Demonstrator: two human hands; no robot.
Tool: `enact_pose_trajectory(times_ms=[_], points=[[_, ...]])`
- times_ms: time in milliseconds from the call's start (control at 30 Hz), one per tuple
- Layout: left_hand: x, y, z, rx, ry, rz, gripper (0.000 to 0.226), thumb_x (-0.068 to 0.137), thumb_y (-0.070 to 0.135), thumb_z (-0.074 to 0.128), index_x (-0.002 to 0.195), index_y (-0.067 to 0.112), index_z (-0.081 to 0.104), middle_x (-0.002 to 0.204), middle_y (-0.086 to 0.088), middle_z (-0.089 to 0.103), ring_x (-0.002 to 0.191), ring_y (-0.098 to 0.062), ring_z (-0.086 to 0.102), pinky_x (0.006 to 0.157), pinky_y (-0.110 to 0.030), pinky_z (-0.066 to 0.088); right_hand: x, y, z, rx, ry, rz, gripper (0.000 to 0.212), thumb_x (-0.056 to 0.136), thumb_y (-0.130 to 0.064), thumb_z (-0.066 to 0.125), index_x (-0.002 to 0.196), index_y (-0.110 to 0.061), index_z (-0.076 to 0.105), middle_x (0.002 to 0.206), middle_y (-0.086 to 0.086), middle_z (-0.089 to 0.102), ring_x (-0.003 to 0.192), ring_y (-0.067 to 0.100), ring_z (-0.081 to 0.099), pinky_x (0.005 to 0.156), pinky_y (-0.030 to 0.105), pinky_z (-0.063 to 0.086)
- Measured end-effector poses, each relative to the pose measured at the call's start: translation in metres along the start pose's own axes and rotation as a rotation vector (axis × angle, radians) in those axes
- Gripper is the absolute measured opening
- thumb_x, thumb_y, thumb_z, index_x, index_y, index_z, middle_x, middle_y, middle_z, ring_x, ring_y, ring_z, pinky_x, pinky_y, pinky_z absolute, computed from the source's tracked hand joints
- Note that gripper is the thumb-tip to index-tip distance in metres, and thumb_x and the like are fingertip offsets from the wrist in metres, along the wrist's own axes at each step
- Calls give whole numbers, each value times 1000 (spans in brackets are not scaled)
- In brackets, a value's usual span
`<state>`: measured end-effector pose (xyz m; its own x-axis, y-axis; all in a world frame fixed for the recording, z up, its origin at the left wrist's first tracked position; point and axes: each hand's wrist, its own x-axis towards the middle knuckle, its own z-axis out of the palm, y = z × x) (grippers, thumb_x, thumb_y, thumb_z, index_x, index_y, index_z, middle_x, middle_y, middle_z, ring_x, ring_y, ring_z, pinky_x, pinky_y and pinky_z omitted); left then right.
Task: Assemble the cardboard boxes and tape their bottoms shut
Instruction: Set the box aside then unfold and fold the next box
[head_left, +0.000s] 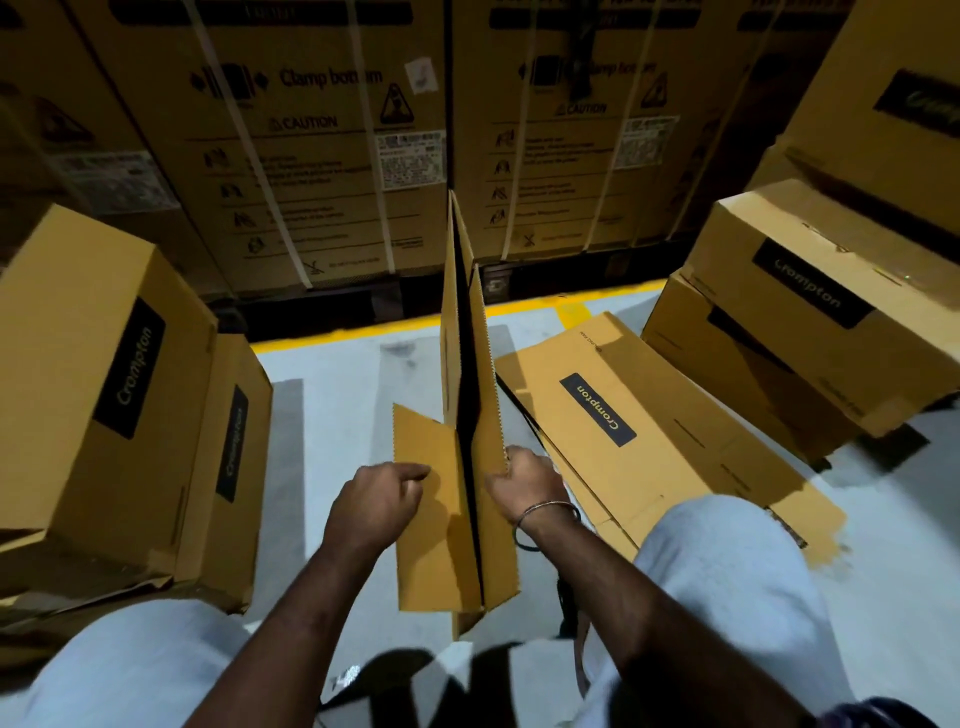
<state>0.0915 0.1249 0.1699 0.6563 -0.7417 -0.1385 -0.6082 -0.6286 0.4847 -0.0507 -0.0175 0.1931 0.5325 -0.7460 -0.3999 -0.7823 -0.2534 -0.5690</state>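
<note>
A flattened brown cardboard box stands on edge between my knees, seen nearly edge-on, with a dark slit down its middle. My left hand pinches the left flap near its lower part. My right hand, a bangle on its wrist, grips the right panel's edge. Both hands hold the same box from opposite sides. More flattened boxes with a black Crompton label lie on the floor to the right.
Assembled Crompton boxes are stacked at the left, and others at the right. Tall strapped cartons form a wall behind. A yellow floor line runs along them. The grey floor shows between.
</note>
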Motion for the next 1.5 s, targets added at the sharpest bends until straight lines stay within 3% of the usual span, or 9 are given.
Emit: enact_pose_trajectory(times_ms=[133, 267, 367, 600, 733, 900, 1033, 1300, 1500], points=[[-5, 5, 1, -202, 10, -70, 35, 98, 24, 54, 123, 33, 77, 125, 5, 75, 104, -17, 71, 86, -30, 55, 8, 9, -3, -20, 48, -4, 24, 99, -23, 59, 114, -6, 66, 112, 14, 68, 102, 36, 65, 87, 35, 55], [-11, 14, -6, -243, 35, -26, 38, 93, 30, 58, 127, 31, 75, 122, 5, 76, 98, -8, 71, 88, -29, 59, 2, 2, 2, -107, 83, -133, 15, 97, -18, 59, 88, -7, 62, 91, 11, 66, 84, 33, 64, 70, 34, 53], [-21, 15, -12, -270, 77, -13, 38, 91, 47, 57, 126, 39, 69, 112, 10, 72, 84, -5, 71, 77, -32, 60, -5, -6, -3, -208, 66, -207, 12, 97, -18, 56, 97, -11, 66, 96, 11, 66, 90, 34, 66, 72, 34, 53], [-17, 2, -26, -564, 283, -94, 22, 100, 43, 66, 117, 30, 63, 111, 15, 69, 98, -5, 68, 78, -31, 55, -35, -17, 8, -433, -9, -396, 22, 92, -19, 49, 103, -17, 68, 102, 12, 70, 91, 35, 68, 78, 39, 57], [-2, -14, -34, -654, 423, -304, 44, 95, 57, 65, 125, 26, 56, 106, 12, 66, 101, -15, 67, 87, -40, 57, -40, -20, 6, -483, -44, -456, 11, 93, -20, 48, 86, -20, 56, 98, 14, 69, 92, 39, 66, 71, 37, 50], [15, -41, -29, -806, 376, -491, 95, 65, 92, 62, 136, 30, 51, 114, 7, 66, 111, -20, 66, 95, -52, 58, -45, -25, 10, -463, -89, -506, 20, 95, -24, 49, 76, -20, 47, 91, 12, 68, 88, 38, 65, 69, 37, 49], [23, -43, -30, -813, 321, -502, 96, 62, 85, 65, 139, 29, 49, 113, 6, 63, 112, -22, 64, 97, -53, 57, -42, -22, 15, -398, -67, -479, 30, 93, -25, 51, 65, -22, 40, 83, 10, 66, 81, 35, 64, 64, 36, 46], [38, -39, -46, -638, 342, -547, 76, 60, 50, 68, 129, 29, 44, 114, -1, 62, 101, -29, 67, 85, -49, 62, -33, -12, 15, -461, -21, -460, 15, 94, -29, 49, 86, -17, 54, 90, 10, 68, 88, 38, 63, 69, 37, 50], [32, -26, -46, -421, 354, -623, 81, 97, 40, 61, 162, 17, 17, 148, -14, 46, 125, -42, 56, 89, -41, 48, -26, -7, 14, -432, -34, -451, 15, 96, -31, 51, 85, -22, 54, 87, 7, 69, 88, 36, 65, 69, 36, 50]])
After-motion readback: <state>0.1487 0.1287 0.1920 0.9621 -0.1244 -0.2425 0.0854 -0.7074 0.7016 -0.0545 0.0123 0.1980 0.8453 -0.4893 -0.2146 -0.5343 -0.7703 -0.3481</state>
